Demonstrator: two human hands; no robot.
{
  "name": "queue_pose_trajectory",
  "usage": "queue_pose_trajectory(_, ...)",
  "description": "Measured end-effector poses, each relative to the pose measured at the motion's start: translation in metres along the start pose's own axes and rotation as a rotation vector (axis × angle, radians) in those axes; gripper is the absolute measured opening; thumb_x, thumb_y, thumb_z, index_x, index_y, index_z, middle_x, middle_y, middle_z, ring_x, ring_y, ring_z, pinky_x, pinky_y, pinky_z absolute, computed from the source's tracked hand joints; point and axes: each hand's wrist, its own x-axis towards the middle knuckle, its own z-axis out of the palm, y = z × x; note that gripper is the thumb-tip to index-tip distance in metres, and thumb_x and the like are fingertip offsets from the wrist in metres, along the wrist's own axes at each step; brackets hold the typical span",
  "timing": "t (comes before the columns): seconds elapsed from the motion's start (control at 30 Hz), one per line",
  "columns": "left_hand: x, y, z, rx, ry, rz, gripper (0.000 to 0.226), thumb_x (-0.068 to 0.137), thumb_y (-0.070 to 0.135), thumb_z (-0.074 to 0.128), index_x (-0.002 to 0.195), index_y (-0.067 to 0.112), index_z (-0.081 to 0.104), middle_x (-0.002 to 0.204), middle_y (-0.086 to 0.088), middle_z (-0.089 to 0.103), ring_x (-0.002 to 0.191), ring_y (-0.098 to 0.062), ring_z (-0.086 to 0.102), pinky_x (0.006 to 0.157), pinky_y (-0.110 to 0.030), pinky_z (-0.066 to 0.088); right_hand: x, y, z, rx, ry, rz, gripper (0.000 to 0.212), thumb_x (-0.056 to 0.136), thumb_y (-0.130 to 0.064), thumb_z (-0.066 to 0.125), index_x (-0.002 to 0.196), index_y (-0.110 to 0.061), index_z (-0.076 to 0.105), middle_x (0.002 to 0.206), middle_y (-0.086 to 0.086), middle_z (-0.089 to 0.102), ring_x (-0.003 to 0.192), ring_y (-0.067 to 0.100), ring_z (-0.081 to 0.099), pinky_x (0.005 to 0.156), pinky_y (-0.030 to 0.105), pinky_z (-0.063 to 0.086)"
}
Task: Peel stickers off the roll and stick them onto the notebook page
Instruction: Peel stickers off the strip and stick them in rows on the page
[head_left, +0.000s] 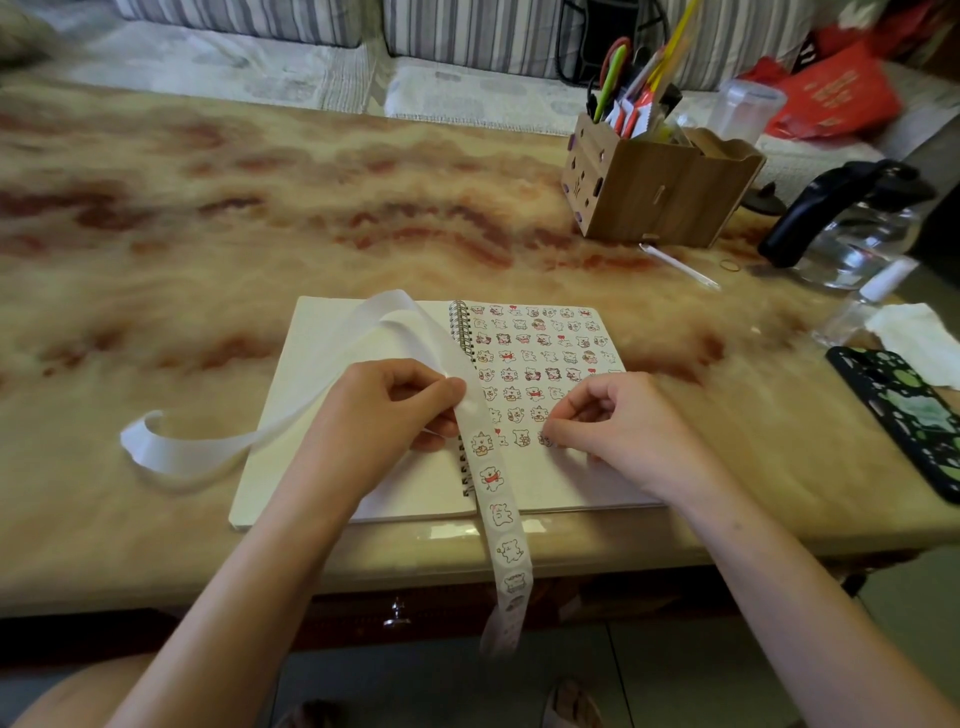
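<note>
The marbled table (260, 208), before a striped sofa (467, 31), carries the open notebook (280, 478) at its near edge and a pen box (660, 197) far right. The left hand (389, 410) pinches the strip (491, 478) over the spiral; the right hand (623, 421) pinches a sticker (546, 440) against the right page. The strip's lower end hangs blurred below the table edge.

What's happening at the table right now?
A person is filling the right page of a spiral notebook with small bear stickers, and rows cover most of it. The left hand pinches the sticker strip beside the binding. Its loaded end hangs over the table edge, and the empty backing loops off left. The right hand pinches a sticker down on the lowest row.
</note>
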Motion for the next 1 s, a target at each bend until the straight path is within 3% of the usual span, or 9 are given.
queue_pose_trajectory(0.13, -0.001, 0.000, 0.000, -0.002, 0.001, 0.003, 0.014, 0.086, 0.012, 0.065, 0.074, 0.006, 0.069, 0.070, -0.012, 0.072, 0.060, -0.011, 0.066, 0.063, -0.024, 0.057, 0.001, 0.002, -0.003, -0.023, -0.015, -0.018, 0.015, 0.070, -0.014, 0.082, 0.065, -0.016, 0.068, 0.056, -0.001, 0.061, 0.053, 0.009, 0.049, 0.059, 0.028, 0.039)
queue_pose_trajectory(0.27, 0.000, 0.000, 0.000, -0.010, -0.003, -0.001, 0.014, 0.086, 0.013, 0.066, 0.074, 0.007, 0.069, 0.069, -0.011, 0.072, 0.060, -0.011, 0.066, 0.064, -0.024, 0.058, 0.004, 0.004, -0.006, -0.022, -0.005, -0.001, 0.031, 0.071, -0.013, 0.082, 0.085, -0.020, 0.055, 0.060, -0.003, 0.055, 0.050, 0.004, 0.047, 0.060, 0.024, 0.038)
queue_pose_trajectory(0.4, 0.000, 0.000, 0.000, -0.017, -0.002, -0.004, 0.014, 0.086, 0.011, 0.066, 0.073, 0.007, 0.069, 0.072, -0.014, 0.072, 0.060, -0.013, 0.066, 0.065, -0.025, 0.058, 0.008, 0.007, -0.009, -0.017, -0.022, 0.000, 0.024, 0.079, -0.007, 0.073, 0.081, -0.021, 0.054, 0.066, -0.003, 0.053, 0.054, 0.008, 0.047, 0.062, 0.025, 0.038)
queue_pose_trajectory(0.47, 0.000, 0.000, 0.000, -0.018, -0.003, -0.003, 0.014, 0.086, 0.011, 0.065, 0.073, 0.007, 0.069, 0.073, -0.015, 0.072, 0.061, -0.013, 0.066, 0.065, -0.026, 0.058, 0.008, 0.007, -0.009, 0.026, -0.004, 0.008, 0.019, 0.079, -0.015, 0.075, 0.081, -0.019, 0.057, 0.066, -0.002, 0.054, 0.055, 0.011, 0.047, 0.059, 0.028, 0.039)
queue_pose_trajectory(0.6, 0.000, 0.000, 0.001, -0.011, -0.002, 0.007, 0.014, 0.086, 0.011, 0.065, 0.074, 0.006, 0.069, 0.074, -0.016, 0.072, 0.059, -0.012, 0.066, 0.062, -0.024, 0.058, 0.008, 0.010, -0.001, -0.038, 0.042, -0.011, 0.032, 0.067, -0.034, 0.083, 0.080, -0.022, 0.056, 0.062, -0.007, 0.053, 0.058, 0.011, 0.048, 0.063, 0.035, 0.043)
queue_pose_trajectory(0.7, 0.001, 0.000, 0.001, -0.013, -0.001, 0.008, 0.014, 0.086, 0.012, 0.065, 0.074, 0.006, 0.069, 0.074, -0.016, 0.072, 0.060, -0.012, 0.066, 0.061, -0.022, 0.058, 0.010, 0.012, 0.001, -0.086, 0.045, -0.030, 0.028, 0.071, -0.025, 0.081, 0.079, -0.023, 0.055, 0.062, -0.007, 0.053, 0.059, 0.011, 0.049, 0.068, 0.037, 0.045)
queue_pose_trajectory(0.8, 0.000, 0.000, 0.001, -0.011, -0.002, 0.009, 0.014, 0.086, 0.012, 0.065, 0.073, 0.007, 0.069, 0.072, -0.015, 0.072, 0.060, -0.012, 0.066, 0.062, -0.023, 0.058, 0.013, 0.013, -0.003, -0.063, 0.027, -0.038, 0.024, 0.077, -0.014, 0.077, 0.077, -0.023, 0.055, 0.062, -0.007, 0.051, 0.056, 0.008, 0.046, 0.066, 0.030, 0.039)
queue_pose_trajectory(1.0, -0.002, 0.002, 0.000, -0.007, -0.008, 0.020, 0.014, 0.086, 0.017, 0.066, 0.075, 0.009, 0.070, 0.070, -0.009, 0.073, 0.062, -0.013, 0.069, 0.052, -0.024, 0.056, 0.011, 0.012, -0.004, -0.068, 0.034, -0.040, 0.016, 0.081, -0.015, 0.071, 0.079, -0.023, 0.057, 0.066, -0.005, 0.055, 0.058, 0.012, 0.049, 0.065, 0.031, 0.040)
